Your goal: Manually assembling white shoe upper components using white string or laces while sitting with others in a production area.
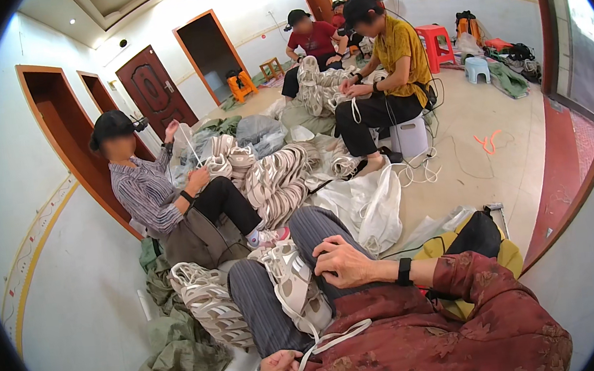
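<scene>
Sneaker (290, 279) lies between the person's thighs, left of the right hand (345, 261) and beyond the left hand (279, 369). Its long axis runs away from the body, leaning left; the toe end is unclear. The right hand rests loosely open, fingers bent; the left curls beside a pale lace (347, 334), its grip impossible to tell. Stacked sneakers (208, 305) crowd the left thigh.
</scene>
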`<state>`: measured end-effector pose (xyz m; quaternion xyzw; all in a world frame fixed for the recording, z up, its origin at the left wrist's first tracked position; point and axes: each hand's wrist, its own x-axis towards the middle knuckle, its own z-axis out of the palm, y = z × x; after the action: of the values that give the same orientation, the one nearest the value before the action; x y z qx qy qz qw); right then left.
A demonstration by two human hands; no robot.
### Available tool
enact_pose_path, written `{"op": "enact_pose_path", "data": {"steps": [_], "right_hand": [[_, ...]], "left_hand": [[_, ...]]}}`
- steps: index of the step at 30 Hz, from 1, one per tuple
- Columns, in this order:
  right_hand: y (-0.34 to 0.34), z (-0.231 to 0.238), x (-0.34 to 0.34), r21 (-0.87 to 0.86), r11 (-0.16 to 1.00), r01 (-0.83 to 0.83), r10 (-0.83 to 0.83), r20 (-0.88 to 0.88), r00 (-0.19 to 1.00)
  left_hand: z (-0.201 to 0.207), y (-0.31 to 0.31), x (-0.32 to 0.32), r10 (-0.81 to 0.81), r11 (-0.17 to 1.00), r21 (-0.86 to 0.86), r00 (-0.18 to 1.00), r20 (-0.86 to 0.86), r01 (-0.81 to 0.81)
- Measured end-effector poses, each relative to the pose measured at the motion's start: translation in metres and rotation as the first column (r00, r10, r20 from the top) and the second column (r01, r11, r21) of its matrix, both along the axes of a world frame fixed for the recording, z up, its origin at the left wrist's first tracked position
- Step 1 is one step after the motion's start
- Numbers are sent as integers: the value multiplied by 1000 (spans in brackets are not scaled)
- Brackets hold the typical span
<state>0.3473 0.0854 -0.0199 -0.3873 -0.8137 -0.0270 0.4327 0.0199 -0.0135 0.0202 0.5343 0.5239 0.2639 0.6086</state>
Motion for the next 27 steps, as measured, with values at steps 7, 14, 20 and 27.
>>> {"op": "enact_pose_path", "data": {"steps": [7, 14, 20, 27], "right_hand": [[1, -2, 1, -5, 1000, 0, 0, 10, 1000], [0, -2, 1, -15, 1000, 9, -9, 7, 1000], [2, -1, -2, -9, 1000, -9, 9, 0, 1000], [0, 0, -1, -8, 1000, -3, 3, -7, 1000]], "left_hand": [[-4, 4, -1, -9, 1000, 3, 999, -34, 9], [-8, 7, -3, -6, 1000, -1, 999, -47, 6], [-7, 1, -4, 36, 999, -15, 999, 16, -36], [-7, 2, -3, 35, 999, -29, 997, 72, -33]]}}
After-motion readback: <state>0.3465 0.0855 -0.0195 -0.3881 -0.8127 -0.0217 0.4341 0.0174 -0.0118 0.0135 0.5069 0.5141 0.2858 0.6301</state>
